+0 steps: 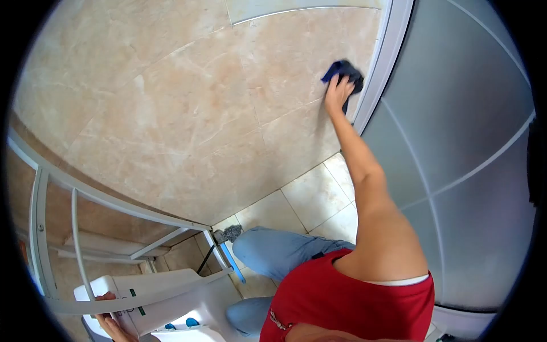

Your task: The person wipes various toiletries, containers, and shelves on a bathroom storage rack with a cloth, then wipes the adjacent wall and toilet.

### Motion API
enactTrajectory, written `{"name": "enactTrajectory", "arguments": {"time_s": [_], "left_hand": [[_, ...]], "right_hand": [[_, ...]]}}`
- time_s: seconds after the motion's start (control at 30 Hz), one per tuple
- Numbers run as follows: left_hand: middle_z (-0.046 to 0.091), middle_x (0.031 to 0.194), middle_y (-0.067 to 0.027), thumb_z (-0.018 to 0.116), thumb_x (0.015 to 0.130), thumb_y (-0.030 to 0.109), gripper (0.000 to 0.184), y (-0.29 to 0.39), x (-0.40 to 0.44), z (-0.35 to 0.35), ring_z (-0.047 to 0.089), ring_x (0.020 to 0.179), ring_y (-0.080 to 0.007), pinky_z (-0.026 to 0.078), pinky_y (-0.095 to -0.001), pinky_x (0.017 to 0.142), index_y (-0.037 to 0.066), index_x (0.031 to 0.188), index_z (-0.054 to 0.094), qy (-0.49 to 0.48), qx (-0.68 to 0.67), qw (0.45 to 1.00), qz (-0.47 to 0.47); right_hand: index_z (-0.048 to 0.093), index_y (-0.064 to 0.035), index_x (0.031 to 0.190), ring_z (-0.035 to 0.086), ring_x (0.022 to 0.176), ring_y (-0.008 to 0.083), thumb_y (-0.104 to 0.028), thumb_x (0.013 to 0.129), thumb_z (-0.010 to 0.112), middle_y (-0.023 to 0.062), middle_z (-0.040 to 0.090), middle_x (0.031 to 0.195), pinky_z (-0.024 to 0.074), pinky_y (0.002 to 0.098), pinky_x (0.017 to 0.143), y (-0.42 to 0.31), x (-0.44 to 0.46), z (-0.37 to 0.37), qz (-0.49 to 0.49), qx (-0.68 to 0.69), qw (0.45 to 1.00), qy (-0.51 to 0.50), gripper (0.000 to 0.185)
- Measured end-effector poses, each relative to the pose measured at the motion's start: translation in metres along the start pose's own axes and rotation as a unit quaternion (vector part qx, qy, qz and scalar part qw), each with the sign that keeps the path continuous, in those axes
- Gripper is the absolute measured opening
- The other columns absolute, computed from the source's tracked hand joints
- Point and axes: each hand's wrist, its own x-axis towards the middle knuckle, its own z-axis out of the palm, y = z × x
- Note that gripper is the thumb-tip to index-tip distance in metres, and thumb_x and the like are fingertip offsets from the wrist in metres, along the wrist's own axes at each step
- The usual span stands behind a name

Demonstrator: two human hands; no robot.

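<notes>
My right hand (338, 94) presses a dark blue and black cloth (348, 73) flat against the beige marbled wall tiles (228, 114), close to the white door frame. The arm is stretched out. At the lower left, my left hand (111, 322) rests against the end of the white toilet tank (151, 290), beside the white metal rack (114, 306). Its fingers are partly hidden behind the rack's bar and the tank, so its grip is unclear.
A frosted glass panel (456, 142) in a white frame (383, 71) stands on the right. A grey-bristled brush (231, 232) and a blue handle (234, 263) are by the rack's foot. Pale floor tiles (315, 196) show below the wall.
</notes>
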Motion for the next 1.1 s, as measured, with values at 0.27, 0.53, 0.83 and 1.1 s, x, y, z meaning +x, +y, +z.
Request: {"name": "enactTrajectory", "arguments": {"time_s": [0.27, 0.53, 0.83, 1.1], "left_hand": [[0.056, 0.125, -0.0174, 0.060, 0.089, 0.051, 0.070, -0.014, 0.011, -0.004, 0.051, 0.118, -0.0295, 0.040, -0.0465, 0.099, 0.002, 0.135, 0.042, -0.023, 0.007, 0.999, 0.035], [0.060, 0.106, -0.0115, 0.058, 0.087, 0.048, 0.051, 0.015, -0.003, 0.025, 0.054, 0.104, -0.0213, 0.042, -0.0355, 0.090, 0.001, 0.106, 0.058, 0.011, 0.052, 0.996, 0.071], [0.066, 0.104, -0.0141, 0.056, 0.088, 0.052, 0.063, 0.018, -0.001, 0.028, 0.063, 0.100, -0.0237, 0.047, -0.0357, 0.091, -0.004, 0.117, 0.057, -0.003, 0.058, 0.991, 0.118], [0.060, 0.123, -0.0143, 0.028, 0.094, 0.068, 0.081, 0.017, 0.001, 0.023, 0.055, 0.114, -0.0256, 0.036, -0.0380, 0.104, -0.002, 0.126, 0.054, -0.017, 0.038, 0.997, 0.063]], "right_hand": [[0.063, -0.0075, 0.117, 0.026, 0.133, 0.0499, -0.040, 0.085, 0.060, 0.0237, 0.040, 0.142, 0.0218, 0.0625, 0.107, -0.264, 0.110, -0.018, -0.241, 0.050, 0.957, 0.152, 0.046], [0.070, -0.0131, 0.098, 0.029, 0.135, 0.0438, -0.041, 0.080, 0.065, 0.0073, 0.046, 0.140, 0.0249, 0.0651, 0.106, -0.391, -0.125, -0.009, -0.578, 0.153, 0.794, -0.108, 0.034], [0.061, -0.0091, 0.118, 0.046, 0.128, 0.0254, -0.014, 0.083, 0.058, 0.0101, 0.054, 0.128, 0.0375, 0.0350, 0.107, -0.412, -0.277, -0.008, -0.632, 0.354, 0.514, -0.460, 0.035], [0.065, -0.0130, 0.116, 0.060, 0.097, 0.0328, -0.009, 0.084, 0.062, 0.0143, 0.065, 0.102, 0.0472, 0.0407, 0.084, -0.547, -0.245, -0.011, -0.537, 0.490, 0.670, -0.151, 0.032]]}}
